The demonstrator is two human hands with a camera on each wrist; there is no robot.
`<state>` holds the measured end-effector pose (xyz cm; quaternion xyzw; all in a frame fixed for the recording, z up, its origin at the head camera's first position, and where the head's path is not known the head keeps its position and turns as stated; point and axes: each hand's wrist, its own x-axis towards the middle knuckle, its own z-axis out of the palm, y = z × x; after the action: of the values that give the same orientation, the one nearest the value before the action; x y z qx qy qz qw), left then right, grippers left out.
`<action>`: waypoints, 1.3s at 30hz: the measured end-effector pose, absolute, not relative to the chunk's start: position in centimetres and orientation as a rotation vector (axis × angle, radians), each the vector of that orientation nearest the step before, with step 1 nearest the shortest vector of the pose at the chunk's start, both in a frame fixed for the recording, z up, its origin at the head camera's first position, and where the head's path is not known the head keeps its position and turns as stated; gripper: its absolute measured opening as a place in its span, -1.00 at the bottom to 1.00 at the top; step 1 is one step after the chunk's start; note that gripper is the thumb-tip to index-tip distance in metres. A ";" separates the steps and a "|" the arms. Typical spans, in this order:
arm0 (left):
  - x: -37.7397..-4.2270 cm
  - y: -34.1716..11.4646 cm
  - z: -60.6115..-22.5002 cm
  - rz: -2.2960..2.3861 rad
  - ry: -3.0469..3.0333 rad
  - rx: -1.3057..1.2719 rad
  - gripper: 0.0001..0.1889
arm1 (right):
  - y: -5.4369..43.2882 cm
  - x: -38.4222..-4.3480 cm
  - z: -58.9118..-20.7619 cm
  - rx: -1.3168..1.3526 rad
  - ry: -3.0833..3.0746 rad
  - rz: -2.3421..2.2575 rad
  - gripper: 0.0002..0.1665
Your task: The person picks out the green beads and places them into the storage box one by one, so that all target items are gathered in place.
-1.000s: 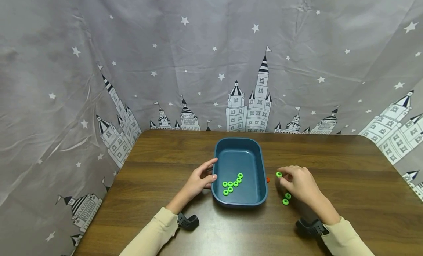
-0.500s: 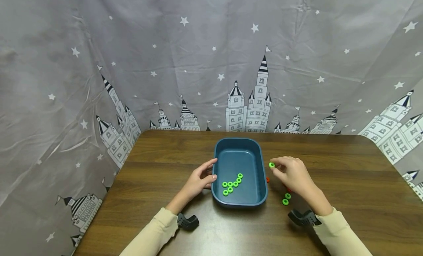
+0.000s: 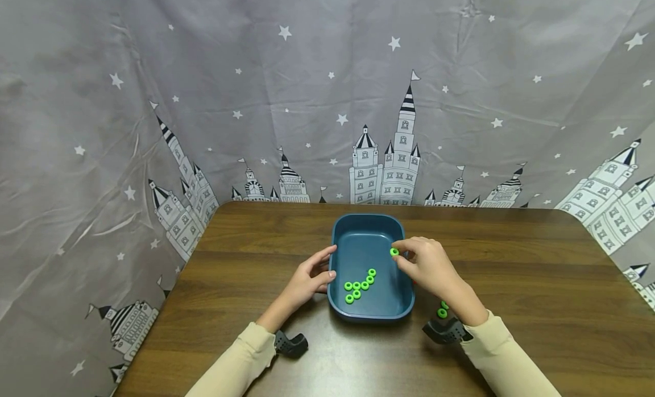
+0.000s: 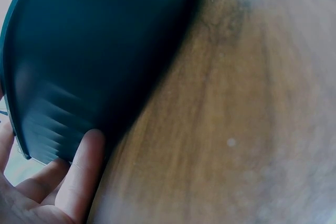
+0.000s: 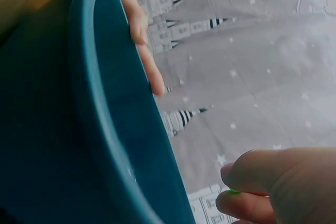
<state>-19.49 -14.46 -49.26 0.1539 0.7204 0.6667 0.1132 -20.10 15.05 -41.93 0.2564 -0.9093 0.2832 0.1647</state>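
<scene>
A blue rectangular bin [image 3: 364, 249] stands on the wooden table with several small bright green rings [image 3: 356, 285] on its floor. My left hand [image 3: 305, 280] holds the bin's left side, thumb and index tips over the rim, other fingers against the outer wall in the left wrist view. Over the bin's right rim, my right hand [image 3: 427, 265] pinches a green ring [image 3: 394, 252] between thumb and index finger; only a sliver of that ring shows in the right wrist view. Right of the bin, two more green rings [image 3: 442, 313] lie on the table, one partly covered by the right wrist.
The dark wooden table [image 3: 266, 232] has a grey curtain [image 3: 307, 90] with castles and stars behind it. A bit of red [image 3: 415, 282] shows beside the bin's right wall, mostly behind the right hand. Black wrist mounts [image 3: 291, 344] sit at both cuffs.
My right hand has moved left with the pinched green ring, from over the table to over the bin's right edge. The left hand and bin have kept their place.
</scene>
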 end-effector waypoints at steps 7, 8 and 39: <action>-19.5 -14.4 -49.2 1.951 2.118 0.445 -0.32 | 13.0 -20.2 -42.1 0.801 -2.626 0.824 -0.78; -19.5 -14.4 -49.2 1.950 2.119 0.447 -0.32 | 12.8 -20.2 -42.1 0.810 -2.628 0.828 -0.78; -19.4 -14.5 -49.3 1.959 2.095 0.456 -0.32 | 8.3 -21.1 -44.4 0.967 -2.799 0.692 -0.78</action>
<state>-19.44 -14.50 -49.26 0.1560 0.7163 0.6698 0.1182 -21.06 8.27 -44.43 0.3176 -0.9192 0.2272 0.0504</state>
